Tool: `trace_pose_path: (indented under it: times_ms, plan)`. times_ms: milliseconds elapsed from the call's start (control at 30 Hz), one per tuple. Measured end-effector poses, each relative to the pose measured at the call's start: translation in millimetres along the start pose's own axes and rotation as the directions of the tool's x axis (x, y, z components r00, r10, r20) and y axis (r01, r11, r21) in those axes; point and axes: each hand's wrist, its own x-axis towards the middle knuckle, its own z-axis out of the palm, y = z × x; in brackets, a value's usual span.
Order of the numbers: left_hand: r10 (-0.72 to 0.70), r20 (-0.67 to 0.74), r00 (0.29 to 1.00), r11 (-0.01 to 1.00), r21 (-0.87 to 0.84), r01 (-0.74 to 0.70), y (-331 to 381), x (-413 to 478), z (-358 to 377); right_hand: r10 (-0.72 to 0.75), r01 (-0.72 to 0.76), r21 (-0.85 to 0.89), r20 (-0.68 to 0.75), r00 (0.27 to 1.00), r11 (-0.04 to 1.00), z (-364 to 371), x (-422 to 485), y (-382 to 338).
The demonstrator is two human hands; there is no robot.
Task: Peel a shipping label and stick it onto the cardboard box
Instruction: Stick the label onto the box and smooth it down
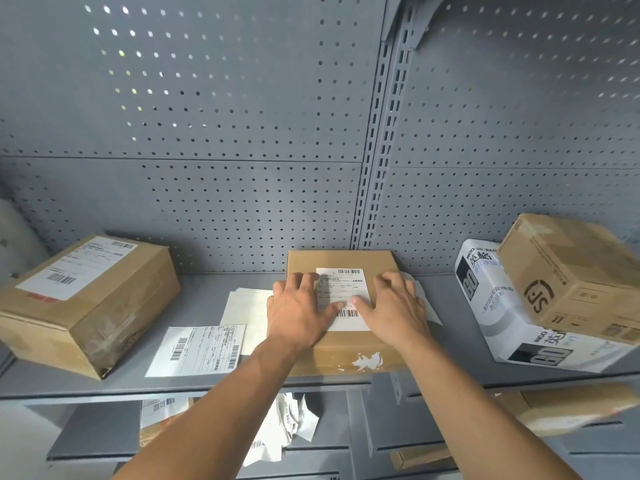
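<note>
Shipping label [343,296], white with black barcodes, lies flat on top of the flat brown cardboard box [341,344] at the centre of the frame, on the grey metal shelf [194,382]. Your left hand [298,308] and right hand [394,306] rest palm-down on the box, one on each side of the label, both thumbs pressing its lower part; each grip is released, fingers spread flat, grasping nothing. Just left of the box lie loose white backing sheets [242,303] and a second printed label sheet [201,349]. At the left of the frame sits a larger brown labelled carton [86,299]; at the right, a white printed package [498,306] with a brown box [575,275] leaning on it. Grey pegboard [207,133] fills the upper frame.
</note>
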Motion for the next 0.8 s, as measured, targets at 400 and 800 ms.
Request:
trace_pose_path:
  times_ms: [400, 800]
  plan:
    - [-0.015, 0.03, 0.999, 0.996, -0.084, 0.017, -2.1, 0.1, -5.0, 0.0, 0.004, 0.07, -0.062, 0.998, 0.998, 1.2, 0.9, 4.0]
    - [-0.119, 0.063, 0.991, 0.991, 0.064, 0.115, 11.7, 30.6, -1.1, -0.012, 0.011, -0.04, -0.036, 0.999, 0.999, 1.4, 21.7, -10.7]
